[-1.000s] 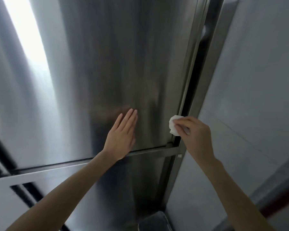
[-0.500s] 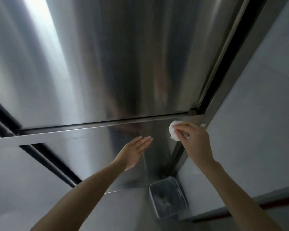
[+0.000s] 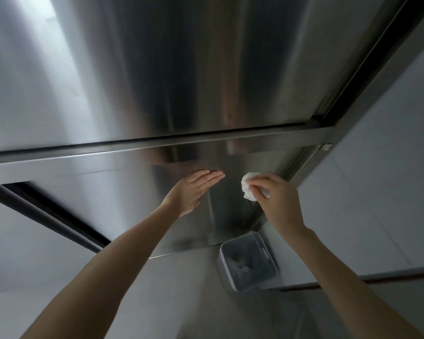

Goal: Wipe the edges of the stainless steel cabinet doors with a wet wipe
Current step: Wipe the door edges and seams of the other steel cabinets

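Two stainless steel cabinet doors fill the view: an upper door and a lower door, split by a horizontal steel rail. My right hand pinches a crumpled white wet wipe near the lower door's right edge, just below the rail. My left hand lies flat, fingers together and straight, against the lower door's face to the left of the wipe.
A small grey bin stands on the floor at the lower door's right corner. A pale tiled wall runs along the right. A dark gap borders the lower door on the left.
The view has tilted down. Both hands have dropped from the upper door past the rail onto the lower door; the wipe stays in my right hand by the right edge.
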